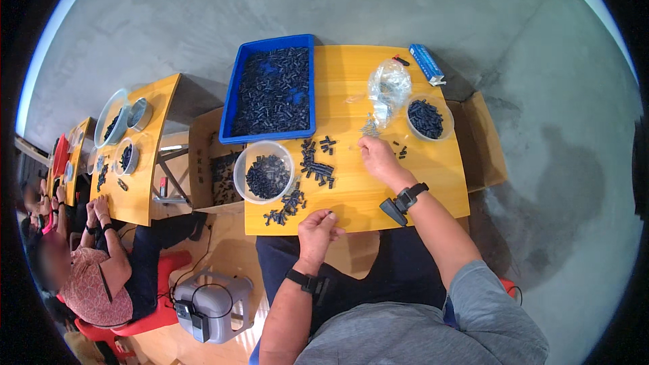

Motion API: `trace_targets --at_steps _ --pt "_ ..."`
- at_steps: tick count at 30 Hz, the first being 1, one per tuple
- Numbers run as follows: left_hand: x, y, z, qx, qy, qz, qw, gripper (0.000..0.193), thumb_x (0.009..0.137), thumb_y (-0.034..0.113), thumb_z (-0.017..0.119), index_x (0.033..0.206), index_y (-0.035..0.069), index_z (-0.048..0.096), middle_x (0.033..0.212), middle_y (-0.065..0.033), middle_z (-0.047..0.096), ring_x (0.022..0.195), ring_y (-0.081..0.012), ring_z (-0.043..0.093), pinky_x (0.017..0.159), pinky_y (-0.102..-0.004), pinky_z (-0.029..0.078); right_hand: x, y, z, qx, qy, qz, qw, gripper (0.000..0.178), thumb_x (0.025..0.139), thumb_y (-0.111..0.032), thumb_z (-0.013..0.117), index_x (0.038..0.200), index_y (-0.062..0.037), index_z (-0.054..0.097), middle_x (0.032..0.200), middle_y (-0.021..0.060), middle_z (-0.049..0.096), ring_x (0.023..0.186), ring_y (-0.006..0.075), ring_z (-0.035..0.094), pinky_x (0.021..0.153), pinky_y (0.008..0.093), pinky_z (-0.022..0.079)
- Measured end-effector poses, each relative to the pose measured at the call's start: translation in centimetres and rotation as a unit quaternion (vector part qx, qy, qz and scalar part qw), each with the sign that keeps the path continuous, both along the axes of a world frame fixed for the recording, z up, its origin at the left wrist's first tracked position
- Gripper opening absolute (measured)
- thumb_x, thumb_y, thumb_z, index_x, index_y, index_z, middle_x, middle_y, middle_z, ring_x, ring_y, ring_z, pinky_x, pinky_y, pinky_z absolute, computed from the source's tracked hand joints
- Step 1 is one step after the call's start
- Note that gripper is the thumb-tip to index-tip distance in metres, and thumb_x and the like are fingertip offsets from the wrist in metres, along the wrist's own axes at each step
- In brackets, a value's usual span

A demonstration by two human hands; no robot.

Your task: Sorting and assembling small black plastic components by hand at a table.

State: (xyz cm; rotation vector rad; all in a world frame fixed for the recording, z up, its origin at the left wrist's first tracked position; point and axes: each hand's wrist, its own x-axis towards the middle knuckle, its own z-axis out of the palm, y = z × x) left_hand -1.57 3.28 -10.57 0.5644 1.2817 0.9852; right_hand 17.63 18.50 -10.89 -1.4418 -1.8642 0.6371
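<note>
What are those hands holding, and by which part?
The left hand seems to pinch a small dark piece; which end is too tiny to tell. The right hand is at the silvery pieces; whether it holds one cannot be told.

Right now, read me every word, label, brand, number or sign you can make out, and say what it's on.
Blue and white box: printing, too small to read.
Cardboard box on the left: reddish marks, too blurred to read.
No other text is legible.
</note>
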Motion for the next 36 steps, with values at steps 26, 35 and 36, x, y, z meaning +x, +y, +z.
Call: trace_targets --at_steps 26,35,36 --pt "-0.2 -0.5 0.0 0.008 -0.043 0.012 0.999 0.014 0.089 0.007 0.059 0.099 0.000 0.062 0.082 -0.0043 0.063 0.063 -0.0129 0.064 0.054 -0.0212 0.048 -2.1 -0.4 1.2 0.057 -0.115 0.047 0.991 0.010 0.083 -0.006 0.054 0.078 0.0025 0.055 0.073 0.0194 0.060 0.066 0.0333 0.061 0.061 0.0415 0.049" --pt "0.9 -1.4 3.9 0.111 -0.049 0.020 0.992 0.016 0.088 0.001 0.058 0.103 -0.004 0.062 0.084 -0.0053 0.064 0.067 -0.0120 0.063 0.064 -0.0232 0.052 -1.6 -6.9 6.1 -0.246 0.273 0.054 0.928 0.011 0.089 -0.007 0.054 0.086 0.0023 0.059 0.064 0.0026 0.060 0.056 0.0094 0.060 0.055 0.0240 0.049" --pt "0.9 -1.4 4.9 0.120 -0.041 0.011 0.992 0.017 0.087 0.001 0.059 0.104 -0.005 0.062 0.084 -0.0062 0.064 0.068 -0.0125 0.063 0.064 -0.0234 0.052 -1.6 -7.8 7.2 -0.248 0.285 0.068 0.923 0.010 0.088 -0.005 0.054 0.087 0.0028 0.060 0.065 0.0038 0.060 0.056 0.0100 0.059 0.055 0.0237 0.049"
